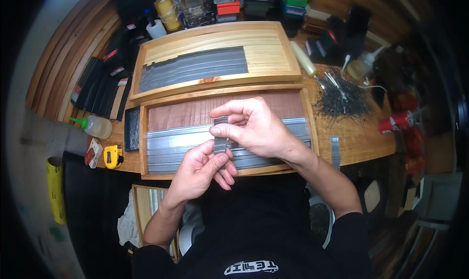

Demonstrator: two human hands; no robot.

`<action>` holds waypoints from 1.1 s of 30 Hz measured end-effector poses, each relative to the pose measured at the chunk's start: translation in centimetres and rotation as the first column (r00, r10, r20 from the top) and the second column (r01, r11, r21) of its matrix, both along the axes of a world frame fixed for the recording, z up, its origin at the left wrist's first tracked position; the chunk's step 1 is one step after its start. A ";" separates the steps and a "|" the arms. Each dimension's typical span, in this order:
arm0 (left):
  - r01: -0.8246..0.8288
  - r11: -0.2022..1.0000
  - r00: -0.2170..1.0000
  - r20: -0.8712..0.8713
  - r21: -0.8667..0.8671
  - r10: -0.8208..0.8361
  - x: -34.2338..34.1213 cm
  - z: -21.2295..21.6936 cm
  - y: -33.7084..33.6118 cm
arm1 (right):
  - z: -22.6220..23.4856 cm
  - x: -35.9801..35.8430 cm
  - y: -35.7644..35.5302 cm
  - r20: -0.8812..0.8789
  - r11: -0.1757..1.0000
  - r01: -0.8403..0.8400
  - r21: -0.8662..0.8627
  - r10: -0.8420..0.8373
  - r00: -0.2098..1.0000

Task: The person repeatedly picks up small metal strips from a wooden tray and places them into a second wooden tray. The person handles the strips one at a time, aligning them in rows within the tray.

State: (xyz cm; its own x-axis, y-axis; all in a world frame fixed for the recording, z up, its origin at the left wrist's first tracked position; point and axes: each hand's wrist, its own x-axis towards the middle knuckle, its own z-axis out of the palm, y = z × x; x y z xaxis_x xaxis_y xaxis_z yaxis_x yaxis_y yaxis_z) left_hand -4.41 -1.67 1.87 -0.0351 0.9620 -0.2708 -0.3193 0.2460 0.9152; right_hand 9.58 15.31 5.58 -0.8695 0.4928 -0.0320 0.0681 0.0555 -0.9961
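Between my two hands is a short bundle of thin grey metal strips, held upright. My left hand pinches its lower end with thumb and fingers. Thumb and forefinger of my right hand close on the upper part. Both hands are over a shallow wooden tray, whose lower half holds long rows of shiny grey metal strips. Behind it, a second wooden tray carries darker grey rows. My right hand hides part of the near tray's rows.
On the right lie a heap of thin dark wire-like pieces, a red can and a loose grey strip. At left are a squeeze bottle, a yellow tape measure and a black tray. Jars and boxes line the back.
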 end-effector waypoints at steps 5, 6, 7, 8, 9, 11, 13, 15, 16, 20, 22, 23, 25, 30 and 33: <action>0.003 1.000 1.000 -0.017 -0.025 -0.004 1.3 0.4 1.5 | 0.8 1.3 -0.4 0.046 0.999 0.053 -0.005 -0.053 0.998; -0.004 0.999 1.000 0.001 -0.040 0.004 1.5 0.5 1.6 | 0.8 1.5 -0.5 0.041 0.998 0.061 0.007 -0.061 0.997; -0.012 0.998 1.000 0.018 -0.055 0.013 1.6 0.7 1.7 | 0.8 1.6 -0.6 0.036 0.998 0.067 0.019 -0.068 0.997; -0.018 0.997 0.999 0.036 -0.070 0.021 1.7 0.8 1.8 | 0.9 1.7 -0.5 -0.013 0.996 0.061 0.072 -0.060 0.998; -0.041 0.999 0.989 -0.139 0.030 0.045 1.6 0.8 1.9 | 0.9 1.8 -0.4 -0.061 0.991 0.056 0.125 -0.049 0.997; -0.037 0.972 0.877 -0.458 0.233 0.143 1.3 0.7 1.8 | 1.3 1.9 -0.3 -0.106 0.980 0.062 0.190 -0.042 0.993; -0.096 0.964 0.913 -0.362 0.250 0.185 1.2 0.9 1.8 | 2.3 2.0 -0.6 -0.100 0.974 0.078 0.214 -0.058 0.993; -0.112 0.964 0.913 -0.357 0.241 0.196 1.2 1.1 1.8 | 1.9 1.9 -0.7 -0.118 0.978 0.072 0.195 -0.049 0.992; -0.101 0.969 0.897 -0.402 0.225 0.186 1.3 1.2 1.9 | 1.7 1.9 -0.7 -0.128 0.980 0.069 0.185 -0.045 0.991; -0.086 0.974 0.937 -0.317 0.208 0.150 1.4 1.1 2.3 | 1.4 2.3 -0.6 -0.100 0.982 0.081 0.170 -0.064 0.993; -0.103 0.981 0.966 -0.217 0.165 0.138 1.3 0.2 2.0 | 1.8 2.5 -0.4 -0.037 0.990 0.086 0.109 -0.082 0.996; -0.108 0.983 0.978 -0.163 0.147 0.132 1.3 -0.2 2.0 | 1.8 2.7 -0.2 -0.007 0.985 0.107 0.132 -0.107 0.994; -0.113 0.988 0.980 -0.154 0.102 0.128 1.2 -0.1 2.1 | 1.6 3.2 0.4 0.052 0.973 0.145 0.179 -0.156 0.986; -0.088 0.993 0.985 -0.142 0.074 0.098 1.2 -0.5 2.3 | 0.4 3.7 0.2 0.115 0.990 0.019 0.139 -0.035 0.993; -0.076 0.995 0.986 -0.142 0.069 0.085 1.1 -0.5 2.3 | 0.4 3.6 0.2 0.163 0.995 0.023 0.100 -0.039 0.986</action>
